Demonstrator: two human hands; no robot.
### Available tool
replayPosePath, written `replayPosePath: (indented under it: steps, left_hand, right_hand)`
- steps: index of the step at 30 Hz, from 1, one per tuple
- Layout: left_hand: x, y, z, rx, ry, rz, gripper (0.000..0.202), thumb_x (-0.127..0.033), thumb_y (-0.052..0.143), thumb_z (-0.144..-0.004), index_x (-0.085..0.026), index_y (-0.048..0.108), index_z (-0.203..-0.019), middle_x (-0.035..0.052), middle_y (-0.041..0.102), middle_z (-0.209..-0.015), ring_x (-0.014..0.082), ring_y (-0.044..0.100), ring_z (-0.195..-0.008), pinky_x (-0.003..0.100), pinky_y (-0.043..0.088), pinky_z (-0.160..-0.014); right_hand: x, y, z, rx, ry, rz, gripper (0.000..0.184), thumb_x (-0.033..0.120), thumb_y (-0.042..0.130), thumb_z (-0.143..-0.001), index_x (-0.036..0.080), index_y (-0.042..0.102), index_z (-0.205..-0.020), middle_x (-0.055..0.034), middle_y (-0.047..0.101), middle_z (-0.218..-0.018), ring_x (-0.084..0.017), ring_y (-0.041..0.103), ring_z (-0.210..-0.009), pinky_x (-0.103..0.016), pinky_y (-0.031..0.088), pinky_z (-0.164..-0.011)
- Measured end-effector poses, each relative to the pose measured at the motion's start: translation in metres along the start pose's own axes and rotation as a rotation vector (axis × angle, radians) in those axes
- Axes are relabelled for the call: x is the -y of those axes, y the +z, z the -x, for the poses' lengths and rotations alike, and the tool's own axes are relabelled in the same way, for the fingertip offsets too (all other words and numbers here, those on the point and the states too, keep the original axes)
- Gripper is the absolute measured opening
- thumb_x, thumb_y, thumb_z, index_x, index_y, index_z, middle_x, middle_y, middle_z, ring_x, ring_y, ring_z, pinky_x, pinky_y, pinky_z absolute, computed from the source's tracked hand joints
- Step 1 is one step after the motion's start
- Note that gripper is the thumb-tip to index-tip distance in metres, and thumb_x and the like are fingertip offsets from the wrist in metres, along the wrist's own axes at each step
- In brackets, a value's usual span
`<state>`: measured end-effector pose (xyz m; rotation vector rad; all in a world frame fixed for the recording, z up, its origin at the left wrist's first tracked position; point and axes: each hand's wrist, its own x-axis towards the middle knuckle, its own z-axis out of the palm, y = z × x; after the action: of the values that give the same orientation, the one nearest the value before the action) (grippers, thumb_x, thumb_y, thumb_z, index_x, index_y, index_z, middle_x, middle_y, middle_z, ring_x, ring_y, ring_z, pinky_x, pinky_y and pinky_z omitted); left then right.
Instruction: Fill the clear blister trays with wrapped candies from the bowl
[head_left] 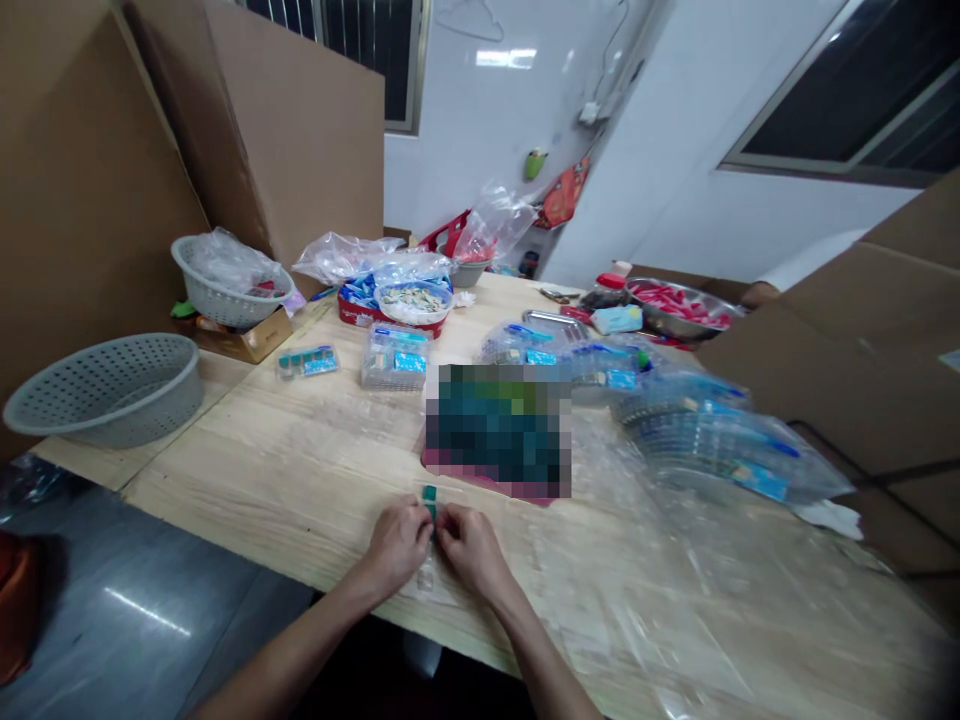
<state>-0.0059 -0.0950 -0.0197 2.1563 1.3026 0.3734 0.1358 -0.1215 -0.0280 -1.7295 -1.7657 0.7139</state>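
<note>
My left hand [400, 543] is closed, its fingertips pressed against the left side of a small narrow clear plastic tray. Two teal square pieces [429, 494] show at the far end of this tray, while its near end [425, 580] looks see-through. On the tray's other side my right hand [471, 543] is closed too, thumb and fingers bunched close to the teal pieces; what is between them is hidden. Just beyond both hands stands a pink-rimmed container [480, 474], its dark teal and green contents blurred out by large pixels.
Packed clear boxes [395, 358] and bagged sets [739, 455] lie behind and right. A filled clear case [308, 362] is at left, near a grey basket [105, 390]. Farther back are a red tub [358, 314] and a metal bowl [679, 325]. Plastic film [637, 560] covers the right side.
</note>
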Motion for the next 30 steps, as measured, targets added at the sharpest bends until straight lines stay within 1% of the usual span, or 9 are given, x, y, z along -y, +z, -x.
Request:
replayPosePath:
  steps: [8,11,14,17,19,22,24,27,30]
  left_hand:
    - [0.000,0.001,-0.001,0.053,0.014,-0.074,0.030,-0.016,0.041,-0.089,-0.015,0.067,-0.076,0.0094,0.064,-0.084,0.0193,0.060,-0.078,0.028,0.042,-0.072]
    - [-0.001,0.000,0.000,0.017,0.022,-0.038,0.028,-0.017,0.042,-0.089,-0.014,0.067,-0.076,0.0094,0.064,-0.083,0.0197,0.060,-0.079,0.029,0.042,-0.072]
    - [-0.001,-0.002,0.002,-0.033,0.025,0.006,0.023,-0.017,0.046,-0.087,-0.013,0.066,-0.077,0.0090,0.064,-0.081,0.0198,0.060,-0.076,0.029,0.042,-0.070]
    - [0.000,-0.008,0.002,-0.114,0.028,0.114,0.020,-0.014,0.047,-0.084,-0.013,0.066,-0.078,0.0077,0.063,-0.079,0.0172,0.058,-0.070,0.028,0.042,-0.066]
    - [-0.001,-0.012,-0.001,-0.175,0.026,0.243,0.018,-0.014,0.048,-0.082,-0.014,0.066,-0.077,0.0063,0.062,-0.077,0.0149,0.057,-0.066,0.027,0.043,-0.064]
    - [-0.008,-0.015,-0.009,-0.207,-0.039,0.569,0.016,-0.014,0.055,-0.075,-0.014,0.066,-0.086,0.0053,0.064,-0.082,0.0135,0.058,-0.068,0.024,0.045,-0.061]
    - [-0.014,-0.015,-0.015,-0.180,-0.083,0.850,0.031,-0.013,0.060,-0.069,-0.014,0.064,-0.100,0.0060,0.066,-0.089,0.0136,0.060,-0.071,0.023,0.047,-0.061]
    - [-0.024,-0.016,-0.019,-0.143,-0.088,1.144,0.034,-0.016,0.065,-0.067,-0.011,0.063,-0.101,0.0070,0.068,-0.083,0.0134,0.062,-0.069,0.023,0.048,-0.061]
    - [-0.027,-0.018,-0.017,-0.149,-0.082,1.216,0.028,-0.021,0.069,-0.067,-0.011,0.065,-0.092,0.0050,0.066,-0.072,0.0123,0.059,-0.060,0.022,0.046,-0.054]
  right_hand:
    - [0.005,-0.052,-0.043,-0.214,-0.066,0.231,0.021,0.017,0.049,-0.080,0.019,0.069,-0.080,-0.0060,0.070,-0.079,-0.018,0.063,-0.070,-0.024,0.041,-0.063]
    - [0.007,-0.063,-0.066,-0.129,0.053,0.428,0.020,0.019,0.053,-0.079,0.020,0.072,-0.080,-0.0087,0.073,-0.080,-0.021,0.066,-0.074,-0.026,0.040,-0.062]
    - [0.003,-0.066,-0.080,-0.037,0.115,0.441,0.020,0.013,0.054,-0.073,0.020,0.073,-0.071,-0.0082,0.073,-0.074,-0.021,0.066,-0.073,-0.026,0.039,-0.060]
    - [-0.008,-0.066,-0.081,-0.083,0.085,0.229,0.020,0.011,0.054,-0.069,0.019,0.072,-0.070,-0.0060,0.072,-0.071,-0.019,0.066,-0.070,-0.025,0.041,-0.062]
    - [-0.014,-0.066,-0.075,-0.116,0.054,-0.050,0.015,0.018,0.056,-0.071,0.017,0.071,-0.072,-0.0051,0.071,-0.069,-0.019,0.064,-0.066,-0.026,0.043,-0.061]
    - [-0.013,-0.064,-0.058,-0.090,0.055,-0.519,0.016,0.031,0.065,-0.069,0.016,0.069,-0.074,-0.0033,0.068,-0.065,-0.017,0.060,-0.059,-0.027,0.046,-0.058]
    - [-0.007,-0.060,-0.046,-0.054,0.082,-0.716,0.019,0.034,0.071,-0.065,0.017,0.069,-0.073,-0.0020,0.067,-0.063,-0.016,0.060,-0.058,-0.027,0.047,-0.058]
    - [0.005,-0.054,-0.031,-0.020,0.104,-0.842,0.022,0.037,0.074,-0.066,0.018,0.070,-0.076,-0.0022,0.067,-0.067,-0.016,0.061,-0.059,-0.028,0.049,-0.061]
    - [0.014,-0.052,-0.020,0.021,0.065,-0.846,0.026,0.042,0.072,-0.071,0.020,0.071,-0.084,-0.0035,0.069,-0.075,-0.017,0.063,-0.065,-0.031,0.051,-0.065]
